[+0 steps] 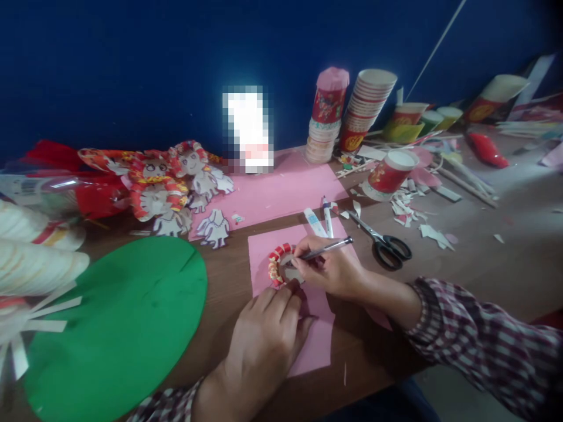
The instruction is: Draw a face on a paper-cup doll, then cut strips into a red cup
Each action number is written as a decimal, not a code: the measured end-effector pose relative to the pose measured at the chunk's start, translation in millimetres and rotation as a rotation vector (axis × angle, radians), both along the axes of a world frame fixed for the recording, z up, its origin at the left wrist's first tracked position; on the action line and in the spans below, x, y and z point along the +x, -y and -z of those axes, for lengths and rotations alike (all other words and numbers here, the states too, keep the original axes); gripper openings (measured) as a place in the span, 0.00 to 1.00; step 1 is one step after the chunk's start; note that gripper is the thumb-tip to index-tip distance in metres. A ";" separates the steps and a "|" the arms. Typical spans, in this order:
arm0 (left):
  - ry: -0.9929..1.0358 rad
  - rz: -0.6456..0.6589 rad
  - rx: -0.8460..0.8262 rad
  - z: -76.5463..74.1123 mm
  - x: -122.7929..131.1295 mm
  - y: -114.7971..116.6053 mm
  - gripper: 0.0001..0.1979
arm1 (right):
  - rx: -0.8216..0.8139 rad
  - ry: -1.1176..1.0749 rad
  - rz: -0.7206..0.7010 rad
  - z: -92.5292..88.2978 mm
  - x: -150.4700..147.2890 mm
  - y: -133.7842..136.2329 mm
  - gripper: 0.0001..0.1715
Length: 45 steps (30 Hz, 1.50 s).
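A small pink sheet of paper [264, 255] lies on the wooden table in front of me. On it sits a small round paper-cup cutout with red and yellow fringe [278, 265]. My left hand [264, 340] lies on the sheet with its fingertips pressed at the cutout's near edge, holding it down. My right hand [332, 271] is closed on a pen [328, 247], its tip at the cutout's middle. Both sleeves are plaid.
Black-handled scissors [387, 243] lie just right of the pink sheet, with two markers [321, 220] behind it. A green paper disc [123, 322] fills the near left. A larger pink sheet [281, 190], paper figures [171, 187], stacked paper cups [367, 105] and scraps lie behind.
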<state>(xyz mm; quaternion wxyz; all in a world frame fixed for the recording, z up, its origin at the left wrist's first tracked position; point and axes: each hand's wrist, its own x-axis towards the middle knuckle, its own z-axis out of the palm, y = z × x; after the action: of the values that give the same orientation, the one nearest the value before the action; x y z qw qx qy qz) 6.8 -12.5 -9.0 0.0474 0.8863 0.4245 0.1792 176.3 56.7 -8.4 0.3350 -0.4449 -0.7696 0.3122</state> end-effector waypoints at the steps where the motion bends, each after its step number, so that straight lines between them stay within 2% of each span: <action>1: -0.003 0.001 0.002 0.0 -0.1 0.1 0.12 | 0.003 -0.002 -0.001 0.2 -0.2 0.1 0.06; 26: -0.015 0.000 0.041 2.1 0.0 -1.3 0.12 | 0.018 -0.003 -0.026 4.8 -0.8 -0.3 0.04; 45: -0.028 -0.002 -0.013 2.1 0.1 -1.3 0.10 | -0.017 -0.033 -0.042 5.5 1.5 -0.1 0.03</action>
<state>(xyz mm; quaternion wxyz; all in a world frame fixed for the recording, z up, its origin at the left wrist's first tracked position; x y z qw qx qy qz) 6.9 -11.2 -11.0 0.0471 0.8878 0.4273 0.1643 177.8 56.7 -13.9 0.3375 -0.4262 -0.7704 0.3330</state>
